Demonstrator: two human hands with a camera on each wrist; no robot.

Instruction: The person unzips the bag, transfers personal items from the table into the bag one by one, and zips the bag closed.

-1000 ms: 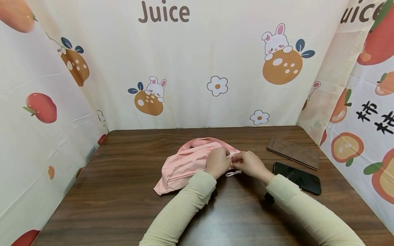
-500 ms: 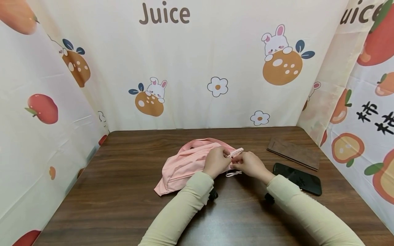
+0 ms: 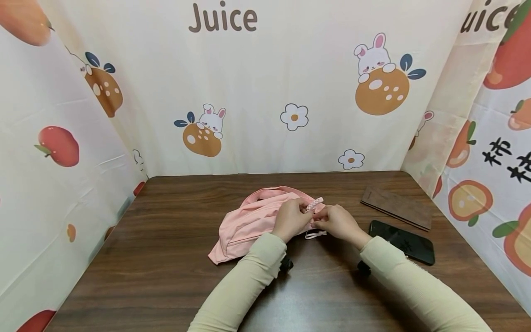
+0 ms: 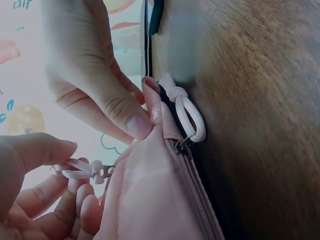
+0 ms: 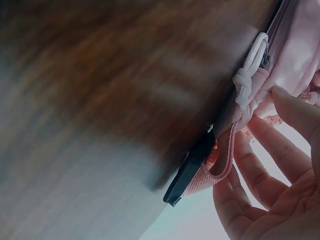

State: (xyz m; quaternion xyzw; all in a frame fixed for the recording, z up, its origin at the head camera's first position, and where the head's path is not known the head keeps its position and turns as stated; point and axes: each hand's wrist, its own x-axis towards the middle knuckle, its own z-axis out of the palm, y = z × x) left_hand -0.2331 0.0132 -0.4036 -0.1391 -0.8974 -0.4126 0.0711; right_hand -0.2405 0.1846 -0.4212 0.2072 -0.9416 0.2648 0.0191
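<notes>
A pink fabric bag (image 3: 249, 219) lies in the middle of the dark wooden table (image 3: 166, 258). My left hand (image 3: 304, 210) pinches a pink braided zipper pull (image 3: 315, 203) at the bag's right end; the pull (image 4: 82, 170) sits between thumb and fingers in the left wrist view. Opposite it, my right hand (image 3: 321, 217) pinches the bag's end corner (image 4: 152, 107) with thumb and fingers. A second white looped cord pull (image 4: 192, 117) hangs from the zipper (image 4: 192, 195) onto the table. In the right wrist view, a webbing strap (image 5: 225, 160) with a black buckle (image 5: 187, 175) sits by my right hand's fingers (image 5: 265, 170).
A black phone (image 3: 402, 242) lies to the right of my right hand. A flat brown wooden-look piece (image 3: 396, 207) lies behind it. Printed cloth walls (image 3: 265, 92) close in the table at the back and both sides.
The braided pull has risen from the bag's end and now sticks up between my hands. Both hands stay at the same spot.
</notes>
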